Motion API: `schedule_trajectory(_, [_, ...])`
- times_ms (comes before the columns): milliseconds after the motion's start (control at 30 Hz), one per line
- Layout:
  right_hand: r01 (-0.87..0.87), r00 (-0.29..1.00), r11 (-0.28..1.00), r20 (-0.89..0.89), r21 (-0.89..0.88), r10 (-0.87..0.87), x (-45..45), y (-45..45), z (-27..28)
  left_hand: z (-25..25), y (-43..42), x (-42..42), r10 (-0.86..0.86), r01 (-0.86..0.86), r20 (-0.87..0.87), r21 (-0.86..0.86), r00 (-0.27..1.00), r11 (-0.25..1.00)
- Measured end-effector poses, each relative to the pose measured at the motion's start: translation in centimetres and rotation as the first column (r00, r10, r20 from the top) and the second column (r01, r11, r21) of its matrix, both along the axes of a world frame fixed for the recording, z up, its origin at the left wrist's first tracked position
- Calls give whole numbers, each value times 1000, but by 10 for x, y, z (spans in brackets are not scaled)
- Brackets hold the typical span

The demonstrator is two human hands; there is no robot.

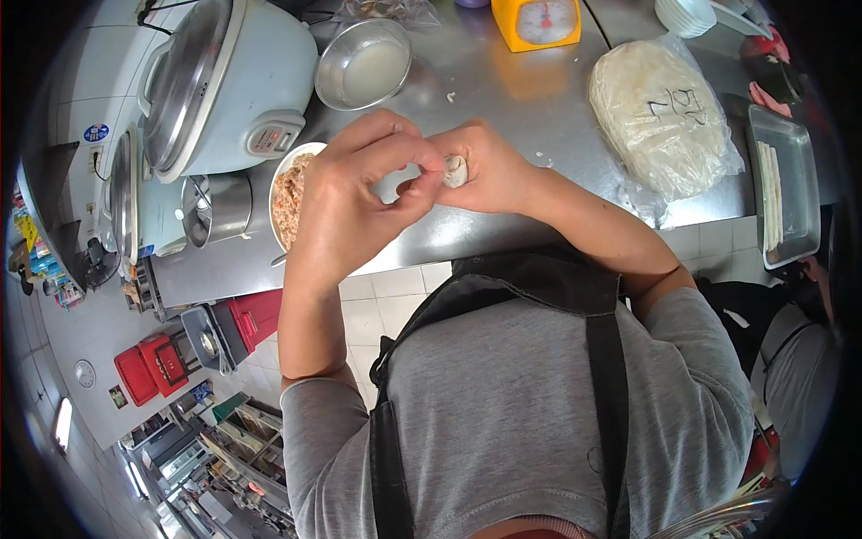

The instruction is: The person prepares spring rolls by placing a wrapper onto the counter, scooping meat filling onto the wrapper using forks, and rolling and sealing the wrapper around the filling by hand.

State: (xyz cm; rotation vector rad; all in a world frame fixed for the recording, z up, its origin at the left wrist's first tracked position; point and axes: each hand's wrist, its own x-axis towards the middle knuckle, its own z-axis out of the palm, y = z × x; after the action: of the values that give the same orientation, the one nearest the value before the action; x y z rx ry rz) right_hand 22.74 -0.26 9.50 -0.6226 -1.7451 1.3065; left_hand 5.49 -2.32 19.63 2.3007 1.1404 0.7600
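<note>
My left hand [359, 175] reaches in over the steel worktop [521, 108], with its thumb and fingertips pinched together at the edge of a small whitish dough piece [456, 171]. The piece rests in the curled fingers of my right hand [480, 166], close against the left fingertips. Whether it holds a filling cannot be made out. Partly behind my left wrist is a white bowl of minced filling [289, 199]. Ahead of my hands sits a metal bowl [364, 67] with whitish contents.
Rice cookers [242, 90] and a steel pot [215, 211] stand left. A yellow scale [536, 22] is at the back. Bagged dough [660, 117] lies right, beside a metal tray [786, 189] with pale strips. Another person [795, 359] is at the far right.
</note>
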Motion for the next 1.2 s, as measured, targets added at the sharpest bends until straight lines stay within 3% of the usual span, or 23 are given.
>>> schedule_trajectory(67, [5, 1000, 998, 20, 57, -6, 1, 1, -1, 2, -3, 5, -1, 1, -8, -8, 1000, 1000])
schedule_trajectory(167, [28, 996, 1000, -90, -11, -28, -1, 1, -6, -1, -1, 6, 6, -4, 26, -67, 1000, 998])
schedule_trajectory(267, [14, 1000, 999, 20, -42, -13, 4, 0, 2, -2, 2, 3, 7, 4, 63, -163, 998, 987])
schedule_trajectory(767, [16, 998, 997, 58, 70, -20, 6, 7, -5, 2, 7, 13, -38, 64, -188, 136, 981, 989])
schedule_trajectory(967, [1, 1000, 1000, -5, 8, 0, 10, 10, 4, -5, 5, 8, 57, -57, -1, 29, 998, 998])
schedule_trajectory(1200, [3, 1000, 1000, -30, 13, -3, 10, 14, 2, -7, 6, 5, 19, -13, -37, 157, 999, 988])
